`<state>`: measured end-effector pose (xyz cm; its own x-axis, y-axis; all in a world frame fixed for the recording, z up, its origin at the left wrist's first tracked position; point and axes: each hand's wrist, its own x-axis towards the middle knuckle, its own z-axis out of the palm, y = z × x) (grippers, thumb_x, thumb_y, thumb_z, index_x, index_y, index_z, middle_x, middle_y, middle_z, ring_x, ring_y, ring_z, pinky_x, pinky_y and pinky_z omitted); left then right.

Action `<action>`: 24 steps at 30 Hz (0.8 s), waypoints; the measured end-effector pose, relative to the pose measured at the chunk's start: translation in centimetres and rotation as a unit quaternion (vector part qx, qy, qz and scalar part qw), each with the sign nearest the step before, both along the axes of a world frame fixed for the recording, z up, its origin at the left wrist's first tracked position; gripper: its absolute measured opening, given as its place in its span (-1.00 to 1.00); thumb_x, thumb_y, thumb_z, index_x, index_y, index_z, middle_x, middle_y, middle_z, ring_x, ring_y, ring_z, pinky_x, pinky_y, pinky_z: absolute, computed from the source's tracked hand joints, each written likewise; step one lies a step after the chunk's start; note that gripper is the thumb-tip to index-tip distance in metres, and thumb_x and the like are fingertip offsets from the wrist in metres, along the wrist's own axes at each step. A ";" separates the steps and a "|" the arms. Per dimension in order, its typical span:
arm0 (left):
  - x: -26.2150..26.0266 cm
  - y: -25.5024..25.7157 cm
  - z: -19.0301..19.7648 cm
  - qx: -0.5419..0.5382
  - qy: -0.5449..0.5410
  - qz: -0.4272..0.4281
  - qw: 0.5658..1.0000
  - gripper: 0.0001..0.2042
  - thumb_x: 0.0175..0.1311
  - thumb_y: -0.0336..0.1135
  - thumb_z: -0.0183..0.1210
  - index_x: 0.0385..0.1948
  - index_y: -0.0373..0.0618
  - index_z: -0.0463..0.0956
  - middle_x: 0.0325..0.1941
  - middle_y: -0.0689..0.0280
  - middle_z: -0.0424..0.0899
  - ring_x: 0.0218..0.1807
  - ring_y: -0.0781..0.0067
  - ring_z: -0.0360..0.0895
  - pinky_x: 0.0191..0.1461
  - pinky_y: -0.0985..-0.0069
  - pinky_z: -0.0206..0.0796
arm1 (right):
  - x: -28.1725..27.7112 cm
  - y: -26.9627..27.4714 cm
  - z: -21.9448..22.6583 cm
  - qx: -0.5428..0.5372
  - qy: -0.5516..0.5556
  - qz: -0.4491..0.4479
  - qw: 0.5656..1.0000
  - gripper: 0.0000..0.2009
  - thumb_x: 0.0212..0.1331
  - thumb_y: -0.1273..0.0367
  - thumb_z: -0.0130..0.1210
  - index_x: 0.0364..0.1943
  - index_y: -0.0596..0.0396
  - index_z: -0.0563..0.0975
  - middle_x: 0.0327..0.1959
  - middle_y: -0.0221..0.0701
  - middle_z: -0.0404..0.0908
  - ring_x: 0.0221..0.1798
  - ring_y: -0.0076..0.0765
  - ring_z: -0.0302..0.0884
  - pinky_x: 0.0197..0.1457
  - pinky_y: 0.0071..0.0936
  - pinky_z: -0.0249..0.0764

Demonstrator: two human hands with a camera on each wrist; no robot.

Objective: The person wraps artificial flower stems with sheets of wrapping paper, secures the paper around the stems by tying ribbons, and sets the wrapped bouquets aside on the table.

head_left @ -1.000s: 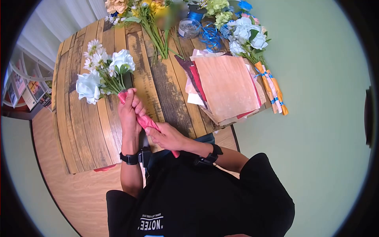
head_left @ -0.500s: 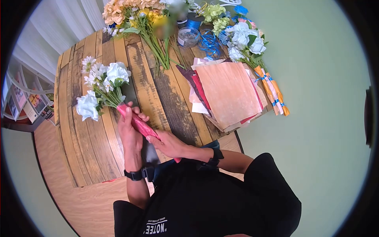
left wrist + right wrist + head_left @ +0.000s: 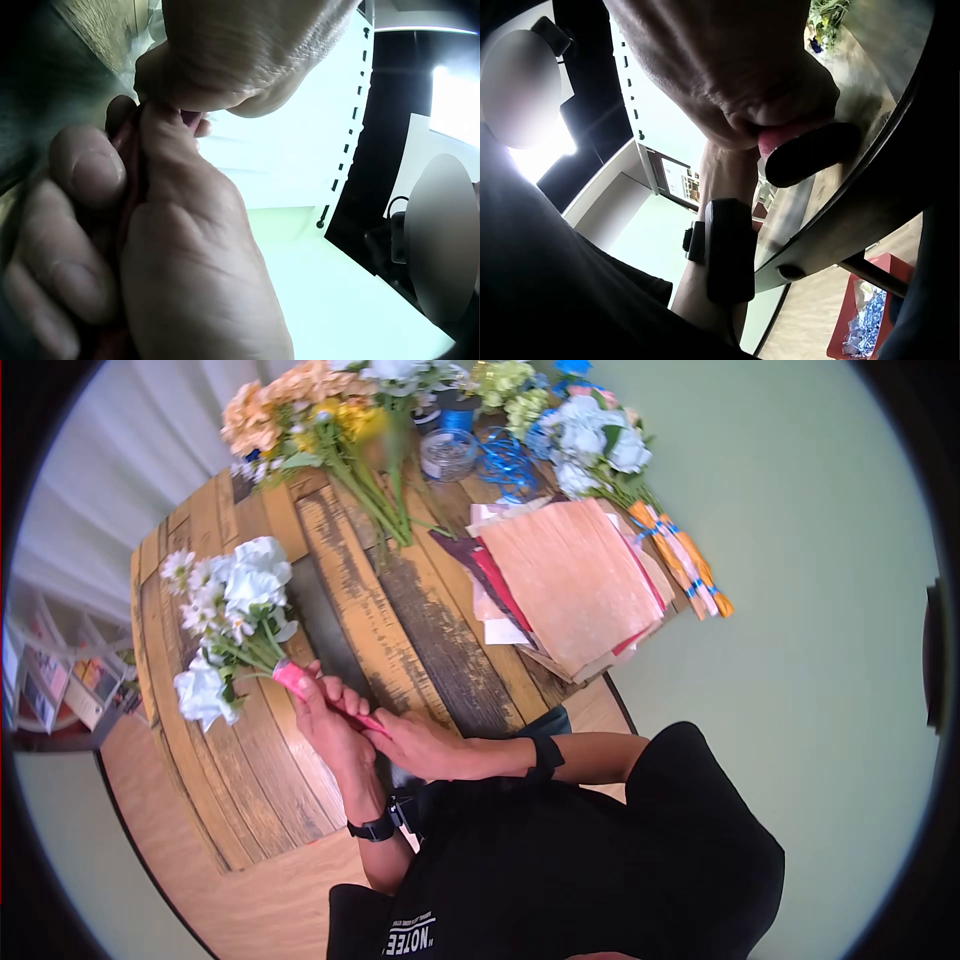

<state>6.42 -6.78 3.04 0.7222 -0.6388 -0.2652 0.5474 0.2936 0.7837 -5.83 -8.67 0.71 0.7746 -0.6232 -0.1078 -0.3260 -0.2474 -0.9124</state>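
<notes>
A bouquet of white roses and small daisies leans out over the table's left side, its stems wrapped in pinkish-red paper. Just below the flowers my left hand grips the wrap, thumb along the top and fingers curled beneath. Close behind it, my right hand holds the lower part. The left wrist view has a strip of red wrap between the left thumb and fingers, with the right hand just beyond. A pink bit of the wrap pokes out under the right hand.
Stacked wrapping paper lies right of the hands. Behind are loose flower stems, a clear jar, curled blue ribbon and finished bouquets with orange-wrapped handles. Under the table stands a red bin with scraps.
The bouquet and left hand sit lower and further left in the head view. The left fingers, looser half a second ago, curl round the wrap again. The hands have come closer together.
</notes>
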 end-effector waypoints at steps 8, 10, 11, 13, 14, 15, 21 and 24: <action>0.0 0.1 -0.7 0.031 -0.044 -0.008 0.999 -0.69 0.58 -0.08 0.01 0.04 -0.14 0.45 -0.53 0.52 0.26 -0.61 0.73 0.11 -0.59 0.67 -0.04 | -2.9 -1.4 3.2 0.020 -0.006 0.053 0.998 -0.71 0.35 0.23 0.08 -0.14 0.25 0.47 -0.28 0.04 0.62 -0.15 0.25 0.61 -0.12 0.03 0.51; 0.3 0.2 -0.6 0.039 -0.046 -0.003 0.998 -0.69 0.57 -0.07 0.02 0.03 -0.13 0.45 -0.55 0.52 0.25 -0.62 0.74 0.10 -0.62 0.68 -0.05 | -4.4 -2.2 4.4 -0.063 -0.021 0.081 0.994 -0.70 0.32 0.20 0.12 -0.13 0.19 0.51 -0.05 -0.08 0.55 0.11 0.08 0.52 0.15 -0.04 0.43; 0.4 0.3 -0.6 0.042 -0.047 -0.001 0.998 -0.69 0.56 -0.07 0.04 0.02 -0.13 0.44 -0.57 0.52 0.24 -0.64 0.75 0.08 -0.64 0.69 -0.07 | -5.4 -3.3 5.4 -0.062 -0.018 0.074 0.995 -0.70 0.32 0.20 0.12 -0.13 0.19 0.51 -0.05 -0.08 0.55 0.11 0.08 0.52 0.15 -0.04 0.43; 0.5 1.0 -0.7 0.042 -0.043 -0.013 0.998 -0.69 0.56 -0.07 0.04 0.02 -0.12 0.44 -0.56 0.52 0.24 -0.64 0.76 0.08 -0.64 0.69 -0.07 | -7.4 -5.8 6.9 -0.160 -0.036 0.074 0.984 -0.67 0.35 0.17 0.14 -0.02 0.14 0.53 -0.13 -0.22 0.57 -0.01 -0.03 0.60 0.02 -0.13 0.52; 0.7 1.4 -0.7 0.043 -0.042 -0.019 0.998 -0.69 0.55 -0.07 0.05 0.02 -0.12 0.44 -0.56 0.53 0.23 -0.63 0.76 0.08 -0.64 0.70 -0.08 | -8.4 -7.7 7.7 -0.175 -0.014 0.052 0.983 -0.70 0.35 0.19 0.14 -0.05 0.12 0.54 -0.14 -0.24 0.59 -0.04 -0.07 0.62 0.00 -0.17 0.53; 0.7 1.8 -0.6 0.046 -0.046 -0.016 0.998 -0.69 0.55 -0.07 0.05 0.02 -0.12 0.44 -0.56 0.53 0.23 -0.63 0.76 0.08 -0.64 0.70 -0.08 | -9.4 -9.9 8.5 -0.189 0.006 0.031 0.981 -0.74 0.35 0.21 0.14 -0.07 0.09 0.55 -0.14 -0.26 0.60 -0.06 -0.11 0.63 -0.03 -0.20 0.55; 0.2 3.8 -0.3 0.058 -0.036 -0.004 0.998 -0.68 0.55 -0.07 0.06 0.04 -0.12 0.45 -0.54 0.55 0.24 -0.63 0.77 0.07 -0.64 0.71 -0.10 | -16.9 -28.2 7.1 -0.293 0.080 -0.188 0.934 -0.76 0.20 0.29 0.30 -0.11 0.07 0.66 -0.30 -0.29 0.71 -0.24 -0.26 0.68 -0.13 -0.35 0.56; 0.5 4.6 -0.7 0.062 -0.040 -0.005 0.997 -0.68 0.55 -0.06 0.05 0.06 -0.11 0.45 -0.54 0.55 0.24 -0.63 0.77 0.06 -0.64 0.71 -0.09 | -17.7 -33.0 5.9 -0.308 0.177 -0.199 0.913 -0.72 0.16 0.23 0.32 -0.11 0.04 0.66 -0.29 -0.30 0.69 -0.22 -0.20 0.66 -0.14 -0.25 0.55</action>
